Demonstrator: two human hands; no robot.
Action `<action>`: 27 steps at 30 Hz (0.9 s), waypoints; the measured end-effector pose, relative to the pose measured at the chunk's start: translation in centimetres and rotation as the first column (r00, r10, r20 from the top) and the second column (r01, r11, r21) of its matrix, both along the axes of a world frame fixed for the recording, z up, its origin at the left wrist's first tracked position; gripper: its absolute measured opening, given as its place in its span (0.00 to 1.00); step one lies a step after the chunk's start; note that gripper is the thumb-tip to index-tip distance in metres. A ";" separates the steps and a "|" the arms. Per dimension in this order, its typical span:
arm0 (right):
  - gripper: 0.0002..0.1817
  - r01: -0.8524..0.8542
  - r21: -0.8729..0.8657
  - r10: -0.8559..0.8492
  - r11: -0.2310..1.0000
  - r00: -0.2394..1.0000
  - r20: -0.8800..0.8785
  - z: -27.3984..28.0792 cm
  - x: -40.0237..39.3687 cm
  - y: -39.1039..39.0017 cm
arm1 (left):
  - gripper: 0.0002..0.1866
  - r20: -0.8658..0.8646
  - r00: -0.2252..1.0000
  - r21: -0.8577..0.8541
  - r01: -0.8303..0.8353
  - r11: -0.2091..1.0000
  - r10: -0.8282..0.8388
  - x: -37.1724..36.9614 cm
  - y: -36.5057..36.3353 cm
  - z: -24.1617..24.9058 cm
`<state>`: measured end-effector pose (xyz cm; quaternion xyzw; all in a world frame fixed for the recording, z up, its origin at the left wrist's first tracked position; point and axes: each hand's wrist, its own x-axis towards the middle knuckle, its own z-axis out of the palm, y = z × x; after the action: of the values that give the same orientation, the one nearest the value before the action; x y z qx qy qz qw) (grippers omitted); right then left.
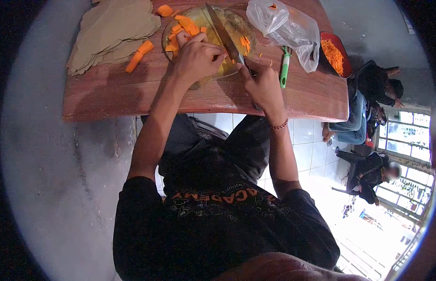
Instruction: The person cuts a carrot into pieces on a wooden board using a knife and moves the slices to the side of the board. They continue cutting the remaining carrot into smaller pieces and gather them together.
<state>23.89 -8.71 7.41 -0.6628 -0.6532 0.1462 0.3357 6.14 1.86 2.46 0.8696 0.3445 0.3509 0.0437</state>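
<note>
A knife [223, 35] with a dark blade is gripped in my right hand [266, 86], its tip angled toward the far side of a round, worn cutting board [236, 23]. Beside the blade, my left hand [198, 58] has its fingers bent and pressed down on a piece of carrot, mostly hidden under the fingertips. Chunks of carrot [187, 24] are heaped on the board behind my left hand. Thin carrot strips [245, 44] lie to the right of the blade. A peeler [285, 68] with a green and white handle rests close to my right hand.
Brown flat sheets [110, 28] are stacked at the left of the wooden table [194, 104], near a loose carrot piece [139, 56]. A clear plastic bag [293, 30] and a red tray [347, 65] of carrot shreds are at right. Two people [368, 175] sit beyond the table.
</note>
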 end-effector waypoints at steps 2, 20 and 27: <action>0.13 0.010 -0.013 -0.010 1.000 1.000 0.030 0.0 -0.1 0.0 | 0.07 0.035 0.999 -0.025 0.015 1.000 -0.014 0.1 0.2 -0.5; 0.15 0.034 -0.113 -0.040 0.993 0.998 -0.050 1.4 -0.1 0.4 | 0.09 -0.041 0.999 0.089 -0.025 0.996 0.029 -0.1 -0.1 0.1; 0.15 -0.010 -0.051 0.008 0.999 0.999 -0.032 0.1 0.2 0.0 | 0.08 -0.039 0.999 0.095 -0.006 0.995 0.010 -0.3 0.0 0.0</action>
<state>24.14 -8.70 7.56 -0.6657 -0.6469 0.1747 0.3283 5.83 1.90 2.51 0.8760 0.3317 0.3501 -0.0060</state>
